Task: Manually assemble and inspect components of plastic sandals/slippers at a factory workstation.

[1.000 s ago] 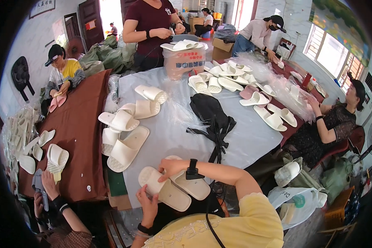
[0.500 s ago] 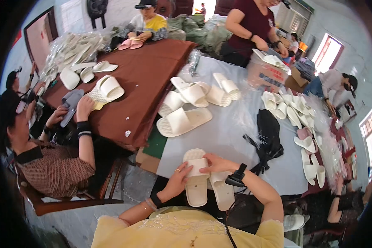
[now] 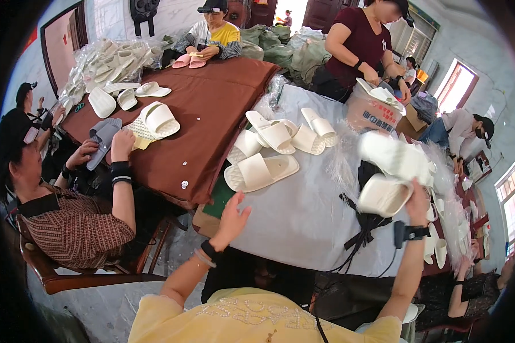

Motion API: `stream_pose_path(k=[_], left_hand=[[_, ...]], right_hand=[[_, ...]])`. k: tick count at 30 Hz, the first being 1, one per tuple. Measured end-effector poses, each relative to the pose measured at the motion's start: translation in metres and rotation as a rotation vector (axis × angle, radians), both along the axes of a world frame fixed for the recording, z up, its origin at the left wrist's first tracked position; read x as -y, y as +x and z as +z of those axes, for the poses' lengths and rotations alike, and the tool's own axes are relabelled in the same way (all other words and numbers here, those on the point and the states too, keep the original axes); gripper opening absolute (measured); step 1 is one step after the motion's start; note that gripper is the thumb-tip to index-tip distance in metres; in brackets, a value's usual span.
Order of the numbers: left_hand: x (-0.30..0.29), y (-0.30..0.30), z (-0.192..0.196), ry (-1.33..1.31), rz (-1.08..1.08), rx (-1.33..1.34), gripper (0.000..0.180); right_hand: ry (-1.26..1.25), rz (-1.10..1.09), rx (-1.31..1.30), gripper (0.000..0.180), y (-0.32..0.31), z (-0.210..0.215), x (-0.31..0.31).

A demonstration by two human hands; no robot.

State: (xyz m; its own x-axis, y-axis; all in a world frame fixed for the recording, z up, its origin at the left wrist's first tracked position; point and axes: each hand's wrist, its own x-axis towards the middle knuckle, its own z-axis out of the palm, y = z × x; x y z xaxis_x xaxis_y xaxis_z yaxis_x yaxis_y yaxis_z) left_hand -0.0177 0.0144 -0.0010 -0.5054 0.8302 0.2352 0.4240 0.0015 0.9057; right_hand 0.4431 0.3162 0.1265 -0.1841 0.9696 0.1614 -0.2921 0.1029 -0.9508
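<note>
My right hand (image 3: 419, 204) grips a pair of white slippers (image 3: 383, 195) over the right part of the table; the upper one is smeared by motion. Beneath them lies a black bag (image 3: 365, 220), partly covered. My left hand (image 3: 232, 219) is empty, fingers spread, at the table's near left edge. Just beyond its fingertips a white slipper (image 3: 262, 172) rests on its side on the pale cloth. Several more white slippers (image 3: 276, 136) lie in a loose heap behind that one.
A brown-covered table (image 3: 212, 123) adjoins on the left, where a seated person handles a grey slipper (image 3: 104, 143). Across the table another person stands at a carton (image 3: 375, 114). Clear plastic wrap (image 3: 340, 157) and more slippers (image 3: 435, 240) lie to the right.
Both slippers have left the near edge, carried up and to the right in my right hand. My left hand has let go and moved left and forward.
</note>
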Motion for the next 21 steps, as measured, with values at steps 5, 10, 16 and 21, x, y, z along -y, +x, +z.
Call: stream_pose_path(k=[5,10,16,21], left_hand=[[-0.063,-0.021,-0.002,-0.062,0.07,0.157,0.063],[-0.112,-0.056,-0.043,-0.049,0.186,0.227,0.063],[-0.116,-0.049,-0.009,-0.062,0.259,0.659,0.025],[-0.068,-0.022,0.014,-0.163,-0.122,0.69,0.026]], right_hand=[[0.193,-0.453,0.231,0.037,0.186,-0.004,-0.031],[0.02,-0.39,0.163,0.043,0.101,-0.039,0.007],[-0.155,-0.008,0.409,0.038,-0.045,-0.001,0.13],[-0.116,0.431,0.6,0.033,-0.094,-0.005,0.147]])
